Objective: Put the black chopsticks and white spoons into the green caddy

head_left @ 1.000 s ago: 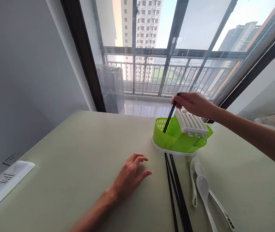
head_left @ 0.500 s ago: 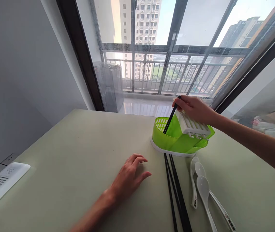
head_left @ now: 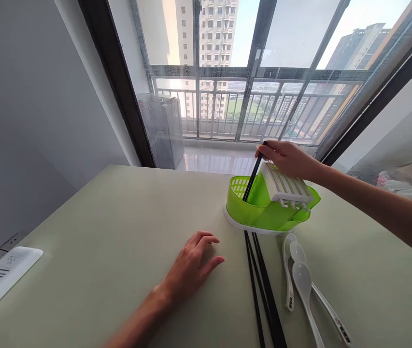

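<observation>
My right hand [head_left: 287, 157] pinches the upper ends of black chopsticks [head_left: 252, 176], tilted, with their lower ends inside the left compartment of a green utensil holder [head_left: 252, 215]. The holder has a white base and a slotted white rack on its right part, just under my right hand. My left hand [head_left: 194, 261] rests on the table with fingers apart and nothing in it. To its right lie several more black chopsticks [head_left: 263, 285], in front of the holder. Beside them are three white spoons [head_left: 303, 280], partly overlapping.
The pale green table [head_left: 129, 232] runs up to a large window. A white plastic-looking object [head_left: 6, 275] with printed labels lies at the left edge, near a wall socket [head_left: 12, 241]. White bags [head_left: 410, 191] show beyond the table at the right.
The view has shifted slightly. My right hand still holds the chopsticks in the holder, a touch further left in view. My left hand stays in place on the table.
</observation>
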### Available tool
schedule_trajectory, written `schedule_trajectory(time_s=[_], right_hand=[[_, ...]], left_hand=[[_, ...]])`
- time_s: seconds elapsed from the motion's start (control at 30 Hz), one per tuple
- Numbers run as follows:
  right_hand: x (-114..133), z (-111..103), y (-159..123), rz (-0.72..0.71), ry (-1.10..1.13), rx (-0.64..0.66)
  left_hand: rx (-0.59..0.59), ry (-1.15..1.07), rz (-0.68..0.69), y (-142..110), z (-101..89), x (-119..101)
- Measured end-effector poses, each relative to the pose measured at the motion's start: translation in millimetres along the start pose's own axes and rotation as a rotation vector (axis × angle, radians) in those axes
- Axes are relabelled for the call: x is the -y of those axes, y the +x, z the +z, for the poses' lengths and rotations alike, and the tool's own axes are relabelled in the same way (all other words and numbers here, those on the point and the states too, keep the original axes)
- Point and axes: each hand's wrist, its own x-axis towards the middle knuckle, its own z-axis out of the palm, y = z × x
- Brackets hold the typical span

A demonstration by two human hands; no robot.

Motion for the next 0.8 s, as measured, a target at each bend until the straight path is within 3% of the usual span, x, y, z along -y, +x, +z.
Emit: schedule_trajectory(time_s=[0.2,0.3,0.43,0.53,0.63,0.7,0.8], right_hand=[[-3,-7,6,0.142,-0.17,0.074],[6,-10,0,0.143,-0.213,-0.07],[42,-18,-28,0.006,-0.327,-0.356],[81,-19,-67,-0.202,-0.388,-0.396],[112,-9,-114,-0.355,-0.397,-0.134],[120,7,-143,-0.277,-0.421,0.056],[113,38,-175,-0.07,-0.514,0.438]], left_hand=[[0.006,0.006,-0.007,0,0.0,0],[0.007,0.007,-0.006,0,0.1,0],[0.009,0.022,0.008,0,0.9,2],[-0.008,0.035,0.027,0,1.8,2],[-0.013,0.045,0.04,1,2.3,2],[-0.001,0.055,0.042,1,2.4,2],[0.009,0.073,0.042,1,2.4,2]])
